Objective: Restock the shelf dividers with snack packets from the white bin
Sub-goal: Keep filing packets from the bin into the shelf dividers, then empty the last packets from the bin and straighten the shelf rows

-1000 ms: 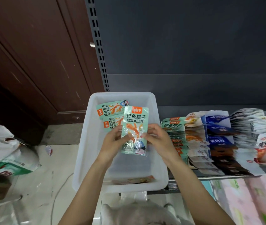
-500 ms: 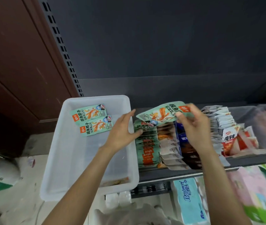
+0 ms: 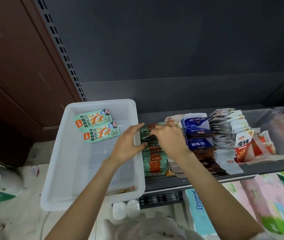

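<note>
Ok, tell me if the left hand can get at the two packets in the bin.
Probably yes. The left hand is at the green row on the shelf, right beside the bin. The two packets lie uncovered on the bin floor, with nothing between them and the hand.

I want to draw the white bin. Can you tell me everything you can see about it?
The white bin is a rectangular tub that looks like slightly see-through plastic, with a rolled rim and rounded corners. It sits level at the shelf's left end. Two mint-green snack packets lie flat near its far wall, one overlapping the other, and something orange shows faintly at the near wall. The left hand reaches across its right rim.
</note>
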Demonstrator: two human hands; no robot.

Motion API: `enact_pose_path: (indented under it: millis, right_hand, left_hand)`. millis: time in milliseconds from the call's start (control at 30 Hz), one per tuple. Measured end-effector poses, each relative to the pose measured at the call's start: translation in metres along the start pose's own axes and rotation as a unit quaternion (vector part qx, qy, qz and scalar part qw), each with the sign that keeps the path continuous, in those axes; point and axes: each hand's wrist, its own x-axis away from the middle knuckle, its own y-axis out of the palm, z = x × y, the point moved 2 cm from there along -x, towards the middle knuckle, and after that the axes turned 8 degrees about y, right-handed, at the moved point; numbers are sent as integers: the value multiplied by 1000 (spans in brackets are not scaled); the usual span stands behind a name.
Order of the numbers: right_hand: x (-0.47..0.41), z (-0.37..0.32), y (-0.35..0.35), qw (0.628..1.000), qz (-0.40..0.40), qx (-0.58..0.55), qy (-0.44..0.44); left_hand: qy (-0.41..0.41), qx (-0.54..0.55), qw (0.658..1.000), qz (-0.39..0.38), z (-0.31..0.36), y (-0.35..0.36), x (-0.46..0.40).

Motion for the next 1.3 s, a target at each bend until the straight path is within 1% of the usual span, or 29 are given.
enact_pose_path:
  millis: [67, 100, 133, 200, 233, 267, 300, 367, 400, 433, 467, 533, 667, 767, 867, 967, 1033, 1067, 1133, 1200, 1300]
  right_hand:
    - [-1, -5, 4, 999, -42, 5, 12]
    - [-1, -6, 2, 999, -40, 3, 24]
    - [0, -5, -3, 999, -19, -6, 39]
    - [7, -6, -13, 991, 67, -90, 69]
    - [13, -9, -18, 981, 94, -155, 76]
    - [18, -15, -19, 970, 85, -216, 76]
    - [22, -23, -19, 960, 44, -269, 66]
    - [29, -45, -7, 941, -90, -326, 28]
    - [31, -57, 2, 935, -168, -314, -1]
    - [31, -69, 10, 933, -231, -274, -36]
    - [31, -80, 17, 932, -277, -223, -67]
    - [26, -99, 24, 928, -334, -132, -103]
    - [16, -130, 39, 896, -425, -16, -125]
    - [8, -140, 43, 879, -459, 30, -125]
    - [2, -141, 43, 886, -455, 29, -86]
    - [3, -139, 57, 900, -432, -8, -62]
    - [4, -138, 70, 907, -417, -18, -53]
    - [3, -139, 75, 915, -401, -18, -46]
    - [-2, -141, 84, 929, -368, -24, -21]
    - [-7, -144, 91, 937, -346, -38, -10]
    - [-13, -150, 99, 940, -338, -12, -43]
  left_hand:
    - [3, -4, 1000, -10, 1, -3, 3]
    - [7, -12, 1000, -7, 0, -7, 5]
    - [15, -25, 1000, 3, -1, -13, 10]
    - [36, -53, 998, 16, -6, -29, 26]
    - [41, -61, 997, -1, -12, -38, 36]
    - [36, -60, 997, -41, -18, -47, 47]
    - [17, -56, 993, -101, -25, -54, 59]
    - [-37, -69, 969, -234, -37, -63, 81]
    - [-60, -85, 953, -286, -43, -65, 89]
    - [-74, -105, 939, -319, -48, -66, 95]
    - [-80, -123, 928, -342, -52, -67, 99]
    - [-76, -148, 916, -365, -58, -66, 102]
    - [-15, -185, 911, -368, -63, -64, 99]
    - [26, -216, 899, -381, -62, -62, 96]
    - [76, -257, 894, -358, -62, -63, 92]
    - [81, -289, 895, -330, -71, -68, 88]
    - [47, -298, 898, -322, -83, -71, 85]
    - [13, -290, 902, -319, -90, -73, 84]
    - [-80, -244, 919, -300, -100, -74, 83]
    - [-163, -204, 929, -262, -105, -73, 82]
    - [-243, -137, 930, -239, -108, -67, 88]
